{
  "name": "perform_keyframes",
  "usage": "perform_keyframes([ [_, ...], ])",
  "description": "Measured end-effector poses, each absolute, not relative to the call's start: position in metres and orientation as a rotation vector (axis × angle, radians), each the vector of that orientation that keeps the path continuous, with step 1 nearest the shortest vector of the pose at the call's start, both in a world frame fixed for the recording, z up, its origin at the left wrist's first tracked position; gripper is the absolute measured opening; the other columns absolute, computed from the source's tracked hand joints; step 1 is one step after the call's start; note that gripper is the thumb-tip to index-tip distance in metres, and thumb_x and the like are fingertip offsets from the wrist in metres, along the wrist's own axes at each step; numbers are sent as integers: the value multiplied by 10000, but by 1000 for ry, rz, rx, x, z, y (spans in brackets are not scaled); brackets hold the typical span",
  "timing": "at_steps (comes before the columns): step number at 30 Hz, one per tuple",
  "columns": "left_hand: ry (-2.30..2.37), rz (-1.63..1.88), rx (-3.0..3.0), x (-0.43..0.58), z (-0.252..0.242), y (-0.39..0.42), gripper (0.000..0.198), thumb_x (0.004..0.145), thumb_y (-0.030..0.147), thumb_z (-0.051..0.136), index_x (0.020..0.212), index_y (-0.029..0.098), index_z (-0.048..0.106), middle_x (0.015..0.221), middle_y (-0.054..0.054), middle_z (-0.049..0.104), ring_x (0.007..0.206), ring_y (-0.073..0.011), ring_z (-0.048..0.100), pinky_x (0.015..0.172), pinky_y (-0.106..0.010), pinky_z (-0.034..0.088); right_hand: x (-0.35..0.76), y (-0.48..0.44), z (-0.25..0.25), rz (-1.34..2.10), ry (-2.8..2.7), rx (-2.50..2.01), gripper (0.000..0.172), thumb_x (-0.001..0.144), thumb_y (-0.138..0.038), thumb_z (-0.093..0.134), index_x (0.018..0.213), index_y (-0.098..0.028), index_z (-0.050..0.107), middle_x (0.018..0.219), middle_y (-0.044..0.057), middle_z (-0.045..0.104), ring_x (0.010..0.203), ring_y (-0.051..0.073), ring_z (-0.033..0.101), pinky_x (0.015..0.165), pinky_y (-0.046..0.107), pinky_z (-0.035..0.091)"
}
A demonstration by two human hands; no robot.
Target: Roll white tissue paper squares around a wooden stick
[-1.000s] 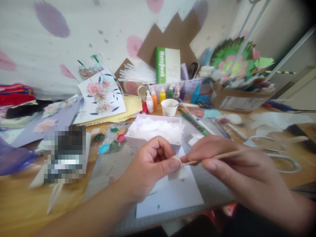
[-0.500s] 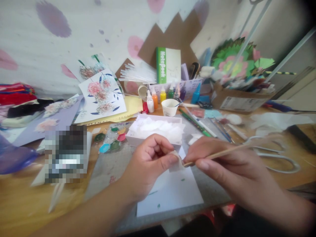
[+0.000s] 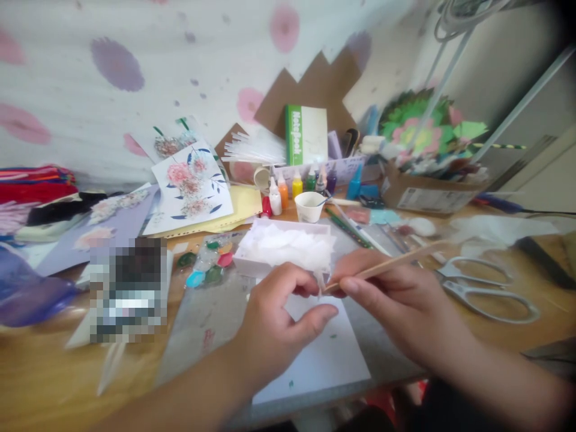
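Observation:
My left hand (image 3: 281, 318) is curled, thumb and fingers pinching a small white piece of paper (image 3: 320, 282) just above a white sheet (image 3: 324, 354). My right hand (image 3: 387, 294) grips a thin wooden stick (image 3: 391, 263) whose tip meets that paper piece. Both hands hover in front of a white box of tissue-like paper (image 3: 288, 246). The sheet lies on a grey cutting mat (image 3: 202, 318).
Scissors (image 3: 481, 288) lie to the right. Behind the box stand a paper cup (image 3: 309, 206), small paint bottles (image 3: 282, 191) and a green notebook (image 3: 306, 135). Flower cards (image 3: 191, 183) sit at the left, a cardboard box of paper flowers (image 3: 427, 186) at the back right, a paint palette (image 3: 209, 267) near the mat.
The view has shifted slightly. My left hand has loosened and its thumb has dropped away from the paper piece; the stick's tip has risen a little toward the white box.

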State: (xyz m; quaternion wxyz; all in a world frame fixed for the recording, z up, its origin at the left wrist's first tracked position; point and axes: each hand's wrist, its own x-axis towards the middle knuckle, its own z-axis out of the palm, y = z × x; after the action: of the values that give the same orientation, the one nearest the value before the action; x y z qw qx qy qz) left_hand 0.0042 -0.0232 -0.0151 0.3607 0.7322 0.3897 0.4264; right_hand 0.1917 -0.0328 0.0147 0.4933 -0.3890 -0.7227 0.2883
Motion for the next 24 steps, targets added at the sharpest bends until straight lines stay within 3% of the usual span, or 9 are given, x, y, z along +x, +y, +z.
perform_keyframes([
  [5,1033,1082,1852,3,-13,-21,130,890,238,591,765,203,590,734,-2,624,710,-158,573,675,-288,440,191,-30,15,741,-1737,-919,116,907,-201,650,825,-206,732,763,13,744,715,145,706,627,231,574],
  [17,1340,1279,1719,-16,0,9,165,842,231,615,681,206,588,638,23,579,627,-156,516,601,-274,376,208,6,1,815,-1492,-1118,252,881,-421,668,773,-204,735,755,28,751,648,174,727,597,286,625],
  [24,1554,1312,2312,-33,-5,30,150,896,230,571,756,222,621,815,-26,689,826,-222,617,786,-372,425,194,26,4,648,-1556,-1289,132,822,-276,681,727,-213,747,804,41,790,713,213,734,645,327,584],
])
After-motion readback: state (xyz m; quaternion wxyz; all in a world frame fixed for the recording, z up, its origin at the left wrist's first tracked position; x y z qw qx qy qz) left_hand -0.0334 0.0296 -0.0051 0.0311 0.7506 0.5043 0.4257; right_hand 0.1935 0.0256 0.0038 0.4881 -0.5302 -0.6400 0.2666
